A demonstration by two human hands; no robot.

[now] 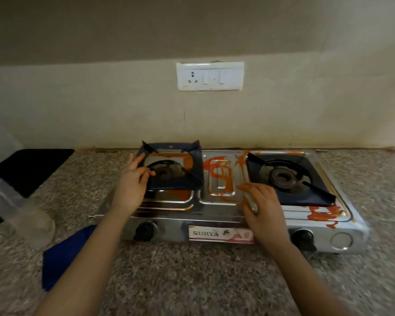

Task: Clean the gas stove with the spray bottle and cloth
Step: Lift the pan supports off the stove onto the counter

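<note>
A two-burner steel gas stove (pixel 217 215) smeared with orange-red sauce sits on the granite counter. My left hand (pixel 132 183) pinches the left edge of the dark left pan support (pixel 183 165), which is tilted up off the stove. My right hand (pixel 262 206) rests with relaxed fingers on the stove top beside the right pan support (pixel 290 176), which lies flat around its burner. A clear spray bottle (pixel 21 206) stands at the far left. A blue cloth (pixel 64 254) lies on the counter under my left forearm.
The granite counter (pixel 192 281) stretches in front of the stove. A black flat object (pixel 30 169) lies at the back left. A white wall socket plate (pixel 210 76) hangs above the stove. Two black knobs (pixel 145 230) sit on the stove front.
</note>
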